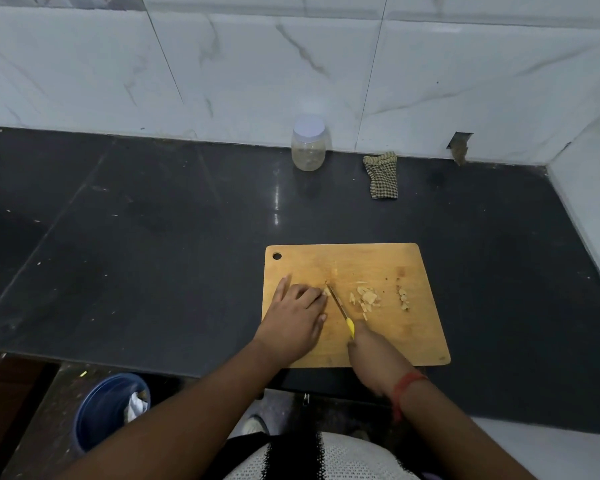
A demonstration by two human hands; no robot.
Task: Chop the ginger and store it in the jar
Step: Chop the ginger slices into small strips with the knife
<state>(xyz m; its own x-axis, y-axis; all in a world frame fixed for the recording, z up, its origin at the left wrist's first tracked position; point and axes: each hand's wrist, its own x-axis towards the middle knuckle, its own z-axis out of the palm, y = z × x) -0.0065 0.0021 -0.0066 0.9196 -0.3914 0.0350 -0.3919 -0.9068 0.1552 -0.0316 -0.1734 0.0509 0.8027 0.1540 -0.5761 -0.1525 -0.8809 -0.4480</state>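
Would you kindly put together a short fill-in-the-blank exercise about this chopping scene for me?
1. The right hand grips a knife whose handle is ____.
2. The jar by the wall has its lid ____.
3. The checked cloth lies to the ____ of the jar.
4. The left hand and the cut ginger pieces are on a wooden ____.

Missing words: yellow; on; right; cutting board

Head view, steeply down onto counter (153,237), near.
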